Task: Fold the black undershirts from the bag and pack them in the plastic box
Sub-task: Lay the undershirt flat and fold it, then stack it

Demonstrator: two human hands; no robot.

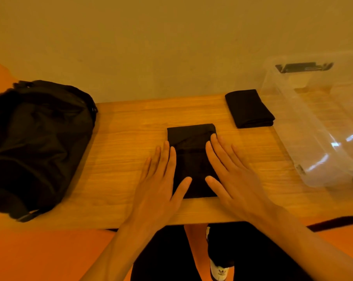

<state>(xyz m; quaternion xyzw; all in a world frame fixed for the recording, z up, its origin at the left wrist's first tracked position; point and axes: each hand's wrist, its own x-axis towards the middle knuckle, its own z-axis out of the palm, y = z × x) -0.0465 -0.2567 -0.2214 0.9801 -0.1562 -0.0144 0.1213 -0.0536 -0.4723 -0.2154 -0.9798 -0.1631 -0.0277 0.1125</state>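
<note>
So both hands are flat with fingers straight: the left hand [159,179] and right hand [232,175] press down side by side on the long edges of a folded black undershirt [191,159] mid-table, with a strip of cloth showing between them. A second folded undershirt [249,108] lies at 1 o'clock from it, just beside the clear plastic box [313,138] at 3 o'clock, not inside it. Wood grain shows straight through the box walls. Over at 9 o'clock the black bag [35,142] slumps on the wooden table [121,138]; can't tell what's inside.
</note>
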